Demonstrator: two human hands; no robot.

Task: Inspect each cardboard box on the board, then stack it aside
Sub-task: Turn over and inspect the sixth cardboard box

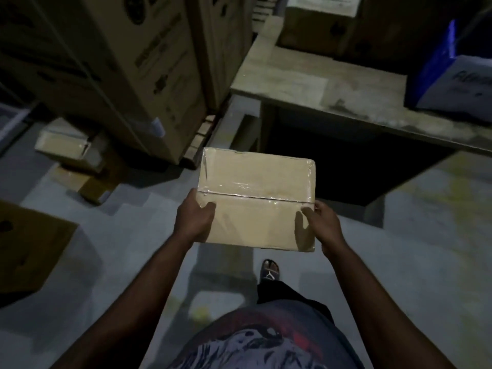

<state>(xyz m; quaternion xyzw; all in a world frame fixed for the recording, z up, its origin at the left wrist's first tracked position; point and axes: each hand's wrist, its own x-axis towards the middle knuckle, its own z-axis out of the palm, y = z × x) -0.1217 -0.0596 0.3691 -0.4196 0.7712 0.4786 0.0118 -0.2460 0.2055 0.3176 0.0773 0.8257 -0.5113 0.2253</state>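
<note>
Tan taped cardboard box (257, 198) held between my hands, long axis left-right: left hand (194, 219) grips its left end, right hand (323, 225) its right. Likely stack spot is on the floor (127, 262) to my left, nearer the left hand.

Dim storeroom or warehouse. Evidence: tall printed cartons (127, 62) stacked at left; small taped boxes (64, 142) on bare grey floor (399, 262); worn surface (319, 83) carrying more cartons (314, 30) and a blue-and-white pack (450, 81)
</note>
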